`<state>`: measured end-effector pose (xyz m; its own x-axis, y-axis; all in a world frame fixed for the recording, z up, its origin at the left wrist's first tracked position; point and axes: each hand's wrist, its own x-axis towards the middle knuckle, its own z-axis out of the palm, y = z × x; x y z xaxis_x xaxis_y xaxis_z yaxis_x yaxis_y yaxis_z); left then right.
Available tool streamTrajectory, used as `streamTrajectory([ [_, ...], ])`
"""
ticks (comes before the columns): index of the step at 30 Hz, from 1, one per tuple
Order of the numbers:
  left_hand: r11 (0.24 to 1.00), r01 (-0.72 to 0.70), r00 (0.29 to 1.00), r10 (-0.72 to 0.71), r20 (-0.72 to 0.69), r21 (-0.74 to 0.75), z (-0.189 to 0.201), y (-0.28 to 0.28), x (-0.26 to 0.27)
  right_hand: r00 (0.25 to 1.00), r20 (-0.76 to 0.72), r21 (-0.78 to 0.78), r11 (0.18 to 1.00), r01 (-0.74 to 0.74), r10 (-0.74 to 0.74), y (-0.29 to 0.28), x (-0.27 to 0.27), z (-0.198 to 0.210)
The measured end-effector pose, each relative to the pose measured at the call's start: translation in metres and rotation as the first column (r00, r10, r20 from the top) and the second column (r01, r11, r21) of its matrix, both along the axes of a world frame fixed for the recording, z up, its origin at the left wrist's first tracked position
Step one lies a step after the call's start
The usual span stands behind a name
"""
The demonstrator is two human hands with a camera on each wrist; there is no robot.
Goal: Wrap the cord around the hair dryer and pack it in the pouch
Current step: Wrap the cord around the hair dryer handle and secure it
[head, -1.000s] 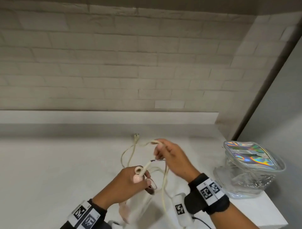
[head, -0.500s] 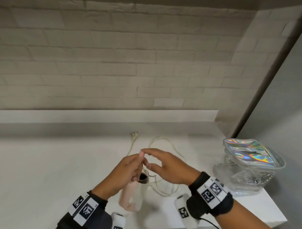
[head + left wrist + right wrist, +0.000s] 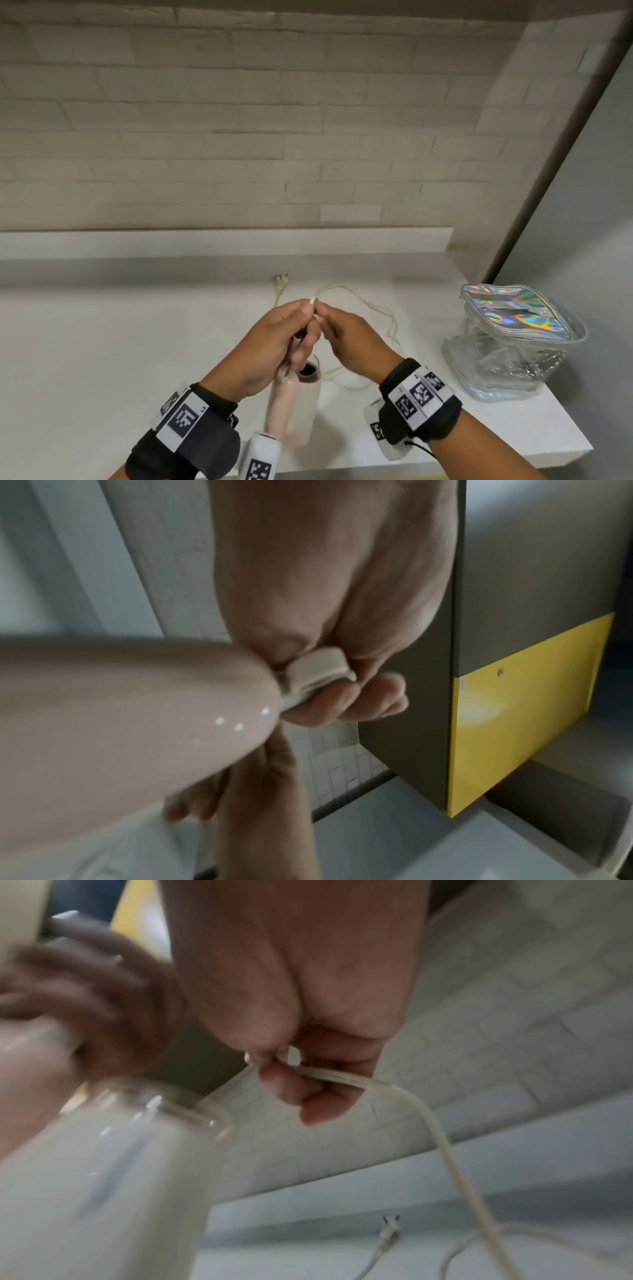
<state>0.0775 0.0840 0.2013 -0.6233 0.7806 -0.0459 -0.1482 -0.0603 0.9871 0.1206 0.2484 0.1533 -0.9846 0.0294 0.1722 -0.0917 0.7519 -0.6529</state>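
Note:
The pink and white hair dryer hangs tilted above the counter, and my left hand grips the end of its handle. In the left wrist view my fingers curl round the handle where the cord's collar comes out. My right hand pinches the cream cord right beside the left fingertips; the pinch on the cord shows in the right wrist view. The rest of the cord loops loosely on the counter to the plug. The pouch stands at the right.
The pouch is clear plastic with a holographic top and stands near the white counter's right edge. A tiled wall and low backsplash run behind the counter. A grey panel closes the right side. The plug lies near the backsplash.
Half a second ago my right fingers were spread beside the left hand; now they pinch the cord at the left fingertips. Both hands have risen a little, and the dryer hangs lower in view.

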Motion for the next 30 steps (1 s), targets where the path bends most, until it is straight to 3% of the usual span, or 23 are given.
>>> streamTrajectory([
  [3, 0.986, -0.124, 0.991, 0.119, 0.059, 0.110, 0.001, 0.008, 0.001, 0.997, 0.063, 0.264, 0.962, -0.069, 0.054, -0.014, 0.014, -0.001],
  [6, 0.950, -0.265, 0.961, 0.245, 0.130, 0.166, -0.002, 0.015, -0.001, 0.989, 0.109, 0.487, 0.862, -0.141, 0.101, -0.023, 0.030, 0.004],
  [9, 0.937, -0.289, 0.954, 0.265, 0.139, 0.199, -0.005, 0.021, -0.005, 0.988, 0.106, 0.461, 0.875, -0.151, 0.114, -0.021, 0.048, 0.022],
  [14, 0.992, -0.122, 0.978, 0.124, -0.166, 0.022, -0.005, 0.020, -0.004, 0.989, 0.089, 0.375, 0.915, -0.146, 0.121, -0.007, 0.066, 0.058],
  [19, 0.990, -0.061, 0.957, 0.022, -0.289, -0.126, -0.001, 0.024, 0.001, 0.986, -0.083, 0.243, 0.963, -0.119, 0.143, 0.024, 0.046, 0.094],
  [24, 0.997, -0.070, 0.975, 0.065, -0.212, -0.016, 0.007, 0.025, 0.001, 0.985, -0.170, 0.128, 0.991, 0.047, -0.025, 0.044, 0.002, 0.089],
  [27, 0.998, -0.006, 0.992, 0.014, -0.126, 0.057, 0.010, 0.023, 0.000, 0.980, -0.194, 0.140, 0.987, 0.077, -0.049, 0.037, -0.013, 0.068],
  [30, 0.989, -0.070, 0.991, 0.085, -0.108, 0.133, 0.012, 0.026, 0.005, 0.981, -0.196, 0.189, 0.981, 0.045, -0.007, 0.018, -0.014, 0.046],
])
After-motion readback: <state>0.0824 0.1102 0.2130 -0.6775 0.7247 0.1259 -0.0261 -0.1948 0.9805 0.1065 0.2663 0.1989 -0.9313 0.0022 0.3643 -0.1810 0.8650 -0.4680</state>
